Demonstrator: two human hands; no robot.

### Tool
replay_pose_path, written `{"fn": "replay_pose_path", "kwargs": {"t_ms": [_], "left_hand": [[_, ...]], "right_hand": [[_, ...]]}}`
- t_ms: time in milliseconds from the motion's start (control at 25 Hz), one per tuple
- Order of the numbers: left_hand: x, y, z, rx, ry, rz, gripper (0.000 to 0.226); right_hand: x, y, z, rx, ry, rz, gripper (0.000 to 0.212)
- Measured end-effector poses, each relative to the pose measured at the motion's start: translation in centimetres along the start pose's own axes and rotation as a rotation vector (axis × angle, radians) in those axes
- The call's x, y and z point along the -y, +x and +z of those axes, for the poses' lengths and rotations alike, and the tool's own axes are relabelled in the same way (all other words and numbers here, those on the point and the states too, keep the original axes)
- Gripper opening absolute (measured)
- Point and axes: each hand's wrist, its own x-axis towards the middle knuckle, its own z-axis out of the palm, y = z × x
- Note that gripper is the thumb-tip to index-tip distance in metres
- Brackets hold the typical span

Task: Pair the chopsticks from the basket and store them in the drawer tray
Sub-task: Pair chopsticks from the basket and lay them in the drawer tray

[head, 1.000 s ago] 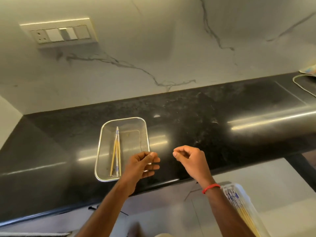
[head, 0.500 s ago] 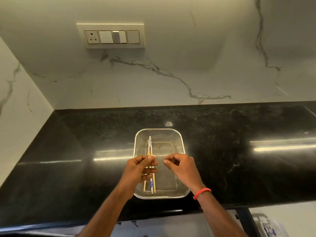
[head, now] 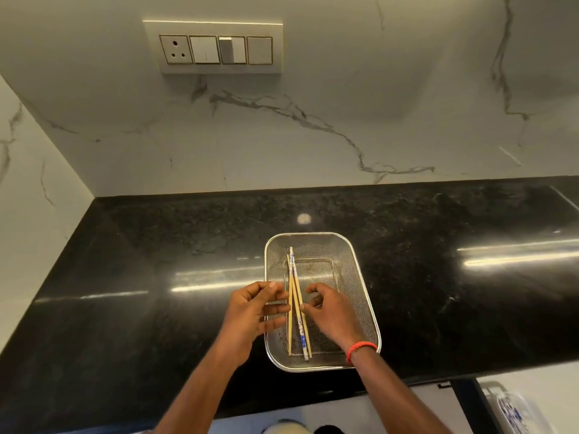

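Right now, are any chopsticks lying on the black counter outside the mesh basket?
No, the chopsticks all lie inside the mesh basket.

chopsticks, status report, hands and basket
Left hand and right hand open, flanking the chopsticks, neither gripping. Chopsticks lie lengthwise in mesh basket on black counter. Nothing in the way.

Dim, greenish light. Long glare streaks lie across the glossy black desk (head: 407,277). Wide-angle bending curves the edges.

Cut off and covered

The drawer tray (head: 517,411) runs off the bottom-right corner; the right hand (head: 335,314) covers the basket's (head: 354,255) near-right floor.
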Motion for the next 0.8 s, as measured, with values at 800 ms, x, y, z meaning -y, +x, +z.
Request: {"fn": "replay_pose_path", "kwargs": {"t_ms": [800], "left_hand": [[-0.3, 2.9, 0.4, 0.113, 0.06, -0.033, 0.025]], "right_hand": [[3.6, -1.6, -1.5, -0.106, 0.234, -0.052, 0.042]]}}
